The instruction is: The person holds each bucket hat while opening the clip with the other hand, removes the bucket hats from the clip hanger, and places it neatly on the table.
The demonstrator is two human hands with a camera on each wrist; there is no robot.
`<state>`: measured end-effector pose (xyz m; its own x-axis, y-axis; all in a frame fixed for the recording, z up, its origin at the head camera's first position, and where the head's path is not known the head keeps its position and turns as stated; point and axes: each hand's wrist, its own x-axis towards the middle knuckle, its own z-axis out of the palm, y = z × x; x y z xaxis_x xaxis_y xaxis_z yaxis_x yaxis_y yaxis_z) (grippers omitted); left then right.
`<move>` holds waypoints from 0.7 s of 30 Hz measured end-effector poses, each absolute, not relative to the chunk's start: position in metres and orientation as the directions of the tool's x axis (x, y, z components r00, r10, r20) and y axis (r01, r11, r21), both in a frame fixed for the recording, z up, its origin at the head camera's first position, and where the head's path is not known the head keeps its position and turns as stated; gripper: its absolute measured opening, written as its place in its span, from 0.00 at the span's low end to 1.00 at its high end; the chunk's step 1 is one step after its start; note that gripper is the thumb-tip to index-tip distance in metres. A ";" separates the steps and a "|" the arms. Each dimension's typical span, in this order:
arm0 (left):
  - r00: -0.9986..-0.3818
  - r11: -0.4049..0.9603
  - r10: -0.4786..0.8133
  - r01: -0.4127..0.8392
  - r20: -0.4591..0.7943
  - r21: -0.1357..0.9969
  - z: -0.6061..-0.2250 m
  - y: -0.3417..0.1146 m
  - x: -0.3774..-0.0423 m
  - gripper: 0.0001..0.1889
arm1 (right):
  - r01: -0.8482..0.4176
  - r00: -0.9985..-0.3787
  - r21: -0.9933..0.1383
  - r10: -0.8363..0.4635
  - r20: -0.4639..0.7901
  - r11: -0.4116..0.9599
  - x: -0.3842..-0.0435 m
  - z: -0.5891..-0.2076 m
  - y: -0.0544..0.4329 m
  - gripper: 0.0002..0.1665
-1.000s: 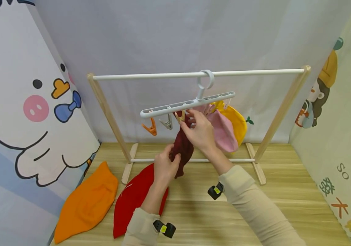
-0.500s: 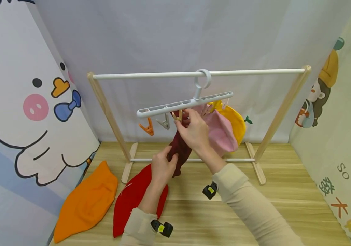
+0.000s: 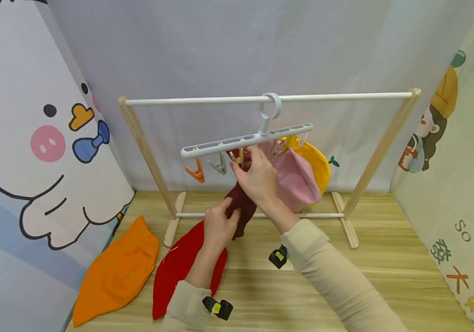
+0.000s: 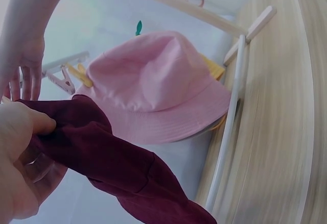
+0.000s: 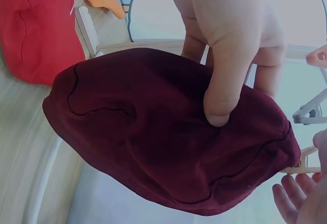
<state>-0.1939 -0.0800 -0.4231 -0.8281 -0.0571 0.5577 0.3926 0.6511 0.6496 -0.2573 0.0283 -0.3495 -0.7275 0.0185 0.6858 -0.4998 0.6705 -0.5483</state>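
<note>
A maroon hat point(image 3: 242, 198) hangs folded below the light grey hanger point(image 3: 220, 146). My left hand point(image 3: 219, 226) grips its lower part; in the right wrist view the left thumb point(image 5: 222, 101) presses into the maroon cloth. Up at the hanger, my right hand point(image 3: 259, 177) pinches a beige clothespin point(image 3: 237, 157) at the hat's upper edge. In the right wrist view, right-hand fingers point(image 5: 294, 191) sit beside that clothespin point(image 5: 306, 163). A pink bucket hat point(image 4: 158, 76) and a yellow hat point(image 3: 317, 161) hang farther right, held by clothespins.
The hanger hooks over a white rail point(image 3: 336, 97) on a wooden stand point(image 3: 380, 152). An orange clothespin point(image 3: 196, 170) and a grey clothespin point(image 3: 218, 164) dangle at its left. A red hat point(image 3: 179, 272) and an orange hat point(image 3: 118, 276) lie on the wooden table point(image 3: 324, 290).
The hanger has shifted slightly left along the rail, its clothespins with it. My right hand has moved left too; my left hand has moved slightly left, still holding the maroon hat.
</note>
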 end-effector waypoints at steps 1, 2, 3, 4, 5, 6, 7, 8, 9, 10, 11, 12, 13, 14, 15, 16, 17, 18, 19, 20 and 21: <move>-0.827 0.648 -0.051 0.399 0.560 0.648 -0.423 -0.080 -0.194 0.02 | -0.497 -0.726 -0.545 0.021 0.687 0.675 -0.257 -0.350 0.028 0.23; -0.825 0.647 -0.044 0.406 0.563 0.645 -0.424 -0.080 -0.194 0.02 | -0.495 -0.725 -0.543 0.022 0.689 0.678 -0.258 -0.350 0.027 0.23; -0.823 0.645 -0.037 0.413 0.566 0.643 -0.424 -0.079 -0.194 0.02 | -0.493 -0.723 -0.540 0.024 0.690 0.682 -0.258 -0.350 0.027 0.22; -0.823 0.643 -0.033 0.417 0.567 0.643 -0.425 -0.079 -0.195 0.03 | -0.491 -0.722 -0.537 0.026 0.692 0.686 -0.258 -0.350 0.027 0.22; -0.824 0.641 -0.027 0.420 0.566 0.642 -0.425 -0.078 -0.194 0.04 | -0.490 -0.719 -0.534 0.027 0.694 0.689 -0.258 -0.349 0.027 0.22; -0.826 0.642 -0.025 0.419 0.563 0.642 -0.426 -0.078 -0.194 0.05 | -0.487 -0.718 -0.531 0.028 0.695 0.693 -0.258 -0.349 0.026 0.22; -0.827 0.644 -0.023 0.417 0.561 0.641 -0.426 -0.078 -0.194 0.06 | -0.486 -0.717 -0.528 0.029 0.697 0.696 -0.258 -0.349 0.026 0.22; -0.829 0.646 -0.020 0.416 0.559 0.640 -0.426 -0.077 -0.194 0.06 | -0.487 -0.715 -0.527 0.030 0.699 0.696 -0.258 -0.349 0.026 0.21; -0.831 0.646 -0.017 0.415 0.556 0.640 -0.426 -0.077 -0.194 0.07 | -0.487 -0.713 -0.526 0.031 0.700 0.698 -0.258 -0.348 0.026 0.21; -0.833 0.648 -0.013 0.415 0.553 0.639 -0.427 -0.077 -0.194 0.08 | -0.487 -0.710 -0.524 0.032 0.703 0.699 -0.258 -0.347 0.026 0.21; -0.833 0.650 -0.008 0.415 0.553 0.636 -0.427 -0.077 -0.194 0.09 | -0.487 -0.708 -0.521 0.033 0.706 0.701 -0.258 -0.347 0.026 0.21; -0.834 0.651 -0.006 0.415 0.551 0.636 -0.427 -0.077 -0.194 0.10 | -0.485 -0.706 -0.518 0.034 0.708 0.705 -0.258 -0.347 0.026 0.20; -0.835 0.651 -0.002 0.417 0.551 0.634 -0.427 -0.077 -0.194 0.11 | -0.483 -0.704 -0.514 0.036 0.710 0.709 -0.258 -0.346 0.026 0.20; -0.835 0.650 0.002 0.420 0.550 0.634 -0.427 -0.077 -0.193 0.11 | -0.481 -0.701 -0.510 0.036 0.712 0.713 -0.258 -0.346 0.026 0.20; -0.835 0.650 0.005 0.421 0.550 0.633 -0.427 -0.077 -0.193 0.11 | -0.480 -0.698 -0.505 0.037 0.715 0.717 -0.258 -0.346 0.026 0.19; -0.835 0.650 0.007 0.421 0.550 0.632 -0.427 -0.077 -0.193 0.11 | -0.478 -0.696 -0.501 0.037 0.717 0.721 -0.258 -0.346 0.026 0.19; -0.836 0.651 0.008 0.420 0.548 0.632 -0.427 -0.077 -0.192 0.11 | -0.476 -0.693 -0.498 0.039 0.720 0.725 -0.258 -0.346 0.026 0.19; -0.838 0.652 0.010 0.419 0.546 0.632 -0.427 -0.076 -0.192 0.11 | -0.475 -0.691 -0.496 0.040 0.721 0.727 -0.258 -0.346 0.026 0.18; -0.839 0.653 0.011 0.417 0.543 0.632 -0.427 -0.076 -0.192 0.11 | -0.474 -0.690 -0.494 0.042 0.723 0.728 -0.258 -0.346 0.026 0.18; -0.842 0.652 0.011 0.415 0.540 0.634 -0.427 -0.076 -0.191 0.11 | -0.475 -0.688 -0.494 0.043 0.725 0.728 -0.258 -0.346 0.025 0.18; -0.843 0.655 0.011 0.412 0.537 0.633 -0.427 -0.076 -0.191 0.11 | -0.475 -0.686 -0.493 0.044 0.726 0.729 -0.258 -0.345 0.025 0.18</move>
